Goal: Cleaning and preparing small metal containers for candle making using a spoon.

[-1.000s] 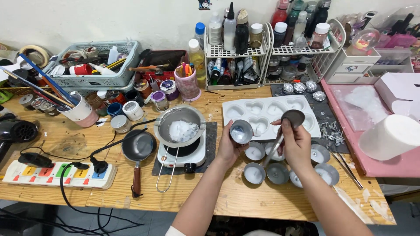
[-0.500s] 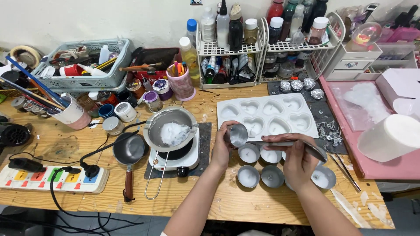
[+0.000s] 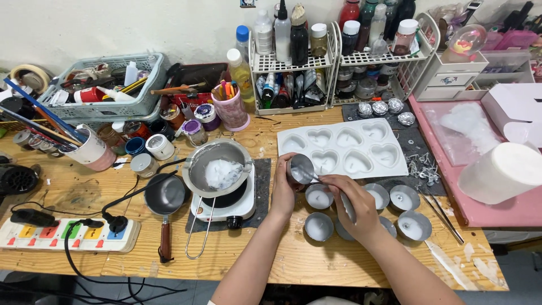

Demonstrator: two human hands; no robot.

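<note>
Now – left hand (image 3: 282, 189) holds tin cup (image 3: 300, 168) | right hand (image 3: 354, 204) – spoon (image 3: 345, 204) inside

Head camera looks steeply down over workbench (image 3: 113, 257).

Labelled bottles (image 3: 293, 34) stand upright on the white wire rack (image 3: 291, 65), beyond the left hand (image 3: 284, 189); caps white, blue and black. Red and dark bottles (image 3: 372, 22) occupy the adjoining rack, beyond the right hand (image 3: 354, 206). A white open box (image 3: 516, 110) lies far right of that hand, on the pink tray (image 3: 451, 186). Small labelled jars (image 3: 195, 127) cluster up and left of the left hand. No screens seen.
</note>
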